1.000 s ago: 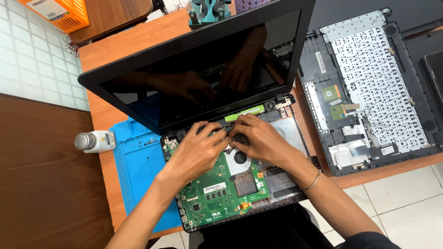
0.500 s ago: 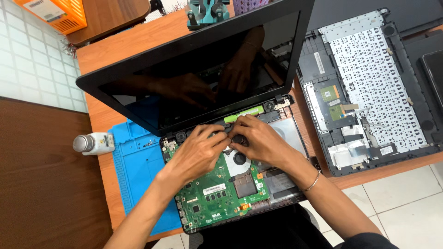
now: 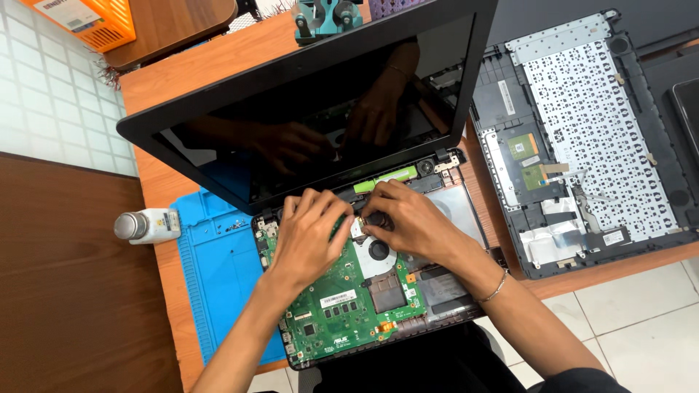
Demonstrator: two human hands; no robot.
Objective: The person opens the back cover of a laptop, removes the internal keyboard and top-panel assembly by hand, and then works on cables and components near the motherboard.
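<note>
Orange wooden desk (image 3: 182, 65) over white floor tiles, opened laptop (image 3: 349, 291) at its front edge on a blue mat (image 3: 218, 276), left hand (image 3: 309, 236) and right hand (image 3: 411, 222) pressed side by side on the green motherboard (image 3: 342, 306) near the hinge, fingers curled, what they pinch unclear, keyboard cover (image 3: 582, 138) toward the right edge, small bottle (image 3: 149, 225) off the left edge.

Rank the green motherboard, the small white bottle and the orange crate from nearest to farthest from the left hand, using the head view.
From the left hand:
1. Green motherboard, directly under the hand, inside the opened laptop base.
2. Small white bottle, lying on its side at the desk's left edge, beside the blue mat.
3. Orange crate, far off in the top left corner.
</note>
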